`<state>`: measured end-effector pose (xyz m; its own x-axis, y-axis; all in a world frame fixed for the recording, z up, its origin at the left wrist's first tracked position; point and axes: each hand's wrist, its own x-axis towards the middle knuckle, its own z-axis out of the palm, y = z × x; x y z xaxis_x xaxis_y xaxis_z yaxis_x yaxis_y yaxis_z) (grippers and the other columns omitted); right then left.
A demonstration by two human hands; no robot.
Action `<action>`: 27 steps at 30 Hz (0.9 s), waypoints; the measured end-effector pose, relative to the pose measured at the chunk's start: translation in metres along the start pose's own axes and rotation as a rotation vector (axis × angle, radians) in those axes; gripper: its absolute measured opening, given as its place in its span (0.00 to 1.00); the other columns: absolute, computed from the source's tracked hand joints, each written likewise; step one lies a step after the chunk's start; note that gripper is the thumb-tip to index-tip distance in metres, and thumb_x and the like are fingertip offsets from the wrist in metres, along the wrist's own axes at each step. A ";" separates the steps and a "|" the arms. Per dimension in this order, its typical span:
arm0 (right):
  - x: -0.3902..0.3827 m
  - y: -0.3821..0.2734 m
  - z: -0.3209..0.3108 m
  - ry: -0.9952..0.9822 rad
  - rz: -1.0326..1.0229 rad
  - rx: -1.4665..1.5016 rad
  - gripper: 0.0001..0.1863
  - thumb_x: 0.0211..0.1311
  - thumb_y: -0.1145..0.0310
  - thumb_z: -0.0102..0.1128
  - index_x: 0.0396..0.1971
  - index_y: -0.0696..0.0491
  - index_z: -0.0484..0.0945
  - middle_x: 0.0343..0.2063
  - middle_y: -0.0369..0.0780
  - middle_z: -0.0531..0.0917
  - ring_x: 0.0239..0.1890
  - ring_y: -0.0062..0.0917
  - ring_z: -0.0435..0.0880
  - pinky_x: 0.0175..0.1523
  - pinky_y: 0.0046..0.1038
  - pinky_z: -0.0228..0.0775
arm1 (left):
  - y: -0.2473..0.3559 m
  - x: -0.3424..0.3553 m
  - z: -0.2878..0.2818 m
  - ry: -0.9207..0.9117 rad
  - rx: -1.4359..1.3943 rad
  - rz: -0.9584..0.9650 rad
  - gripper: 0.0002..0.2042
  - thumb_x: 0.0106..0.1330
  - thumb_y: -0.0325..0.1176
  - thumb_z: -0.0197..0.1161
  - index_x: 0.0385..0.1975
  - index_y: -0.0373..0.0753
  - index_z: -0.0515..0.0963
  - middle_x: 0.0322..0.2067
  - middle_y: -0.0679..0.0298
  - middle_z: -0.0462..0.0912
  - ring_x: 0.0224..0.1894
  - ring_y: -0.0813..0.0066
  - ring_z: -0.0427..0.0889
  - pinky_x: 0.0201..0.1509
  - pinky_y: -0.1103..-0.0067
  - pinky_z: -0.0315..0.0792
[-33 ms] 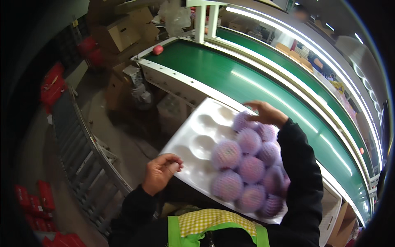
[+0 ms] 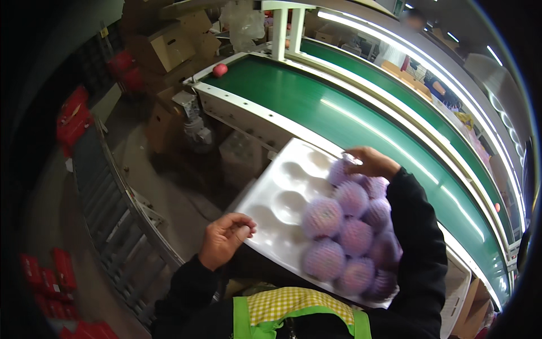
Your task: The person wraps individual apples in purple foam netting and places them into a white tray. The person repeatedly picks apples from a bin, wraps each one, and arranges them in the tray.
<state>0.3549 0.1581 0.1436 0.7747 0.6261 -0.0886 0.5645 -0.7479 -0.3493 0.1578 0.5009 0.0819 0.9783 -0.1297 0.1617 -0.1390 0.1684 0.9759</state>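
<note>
A white moulded fruit tray [image 2: 271, 234] with round hollows lies tilted in front of me. Round fruits in purple foam nets [image 2: 323, 217] fill its right side, while the hollows on the left hold nothing. My right hand [image 2: 372, 163] is at the far edge, with fingers and thumb closed around a netted fruit [image 2: 340, 172] in the last row. At the tray's left corner my left hand [image 2: 226, 240] has thumb and fingertips pressed together; whether anything is pinched there cannot be made out. My right sleeve covers part of the tray's right side.
Beyond the tray runs a green conveyor belt [image 2: 282, 90] with a white frame. A red fruit [image 2: 219, 70] sits at its far left end. A roller conveyor [image 2: 121, 226] stands at left, near red boxes [image 2: 73, 118]. Cardboard boxes [image 2: 172, 48] are stacked at the back.
The tray and its netted fruits have shifted slightly right and nearer. My right hand has moved along with them, its fingers closing on the far netted fruit. My left hand remains pinched, barely moved.
</note>
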 end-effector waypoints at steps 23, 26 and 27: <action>0.023 -0.049 -0.017 -0.169 0.639 0.376 0.29 0.40 0.65 0.68 0.47 0.55 0.71 0.44 0.43 0.77 0.47 0.33 0.75 0.53 0.29 0.66 | -0.010 0.219 -0.230 -0.073 0.288 0.146 0.04 0.58 0.22 0.54 0.33 0.34 0.71 0.25 0.72 0.69 0.27 0.91 0.65 0.30 0.90 0.63; 0.021 -0.059 -0.015 0.008 0.708 0.455 0.33 0.42 0.66 0.66 0.51 0.58 0.66 0.49 0.45 0.71 0.51 0.36 0.71 0.55 0.33 0.64 | -0.006 0.315 -0.234 0.009 0.644 0.310 0.13 0.52 0.30 0.60 0.35 0.30 0.70 0.29 0.55 0.73 0.33 0.65 0.73 0.38 0.77 0.69; 0.016 -0.069 -0.014 0.160 0.736 0.459 0.31 0.43 0.68 0.64 0.51 0.59 0.66 0.49 0.46 0.72 0.51 0.36 0.70 0.54 0.33 0.65 | -0.024 0.359 -0.241 0.013 0.701 0.459 0.17 0.52 0.32 0.60 0.38 0.28 0.70 0.35 0.49 0.73 0.37 0.55 0.73 0.45 0.71 0.68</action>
<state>0.3325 0.2164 0.1788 0.9468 -0.0442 -0.3188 -0.2372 -0.7652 -0.5985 0.5493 0.6857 0.0812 0.8021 -0.1845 0.5680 -0.5834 -0.4455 0.6791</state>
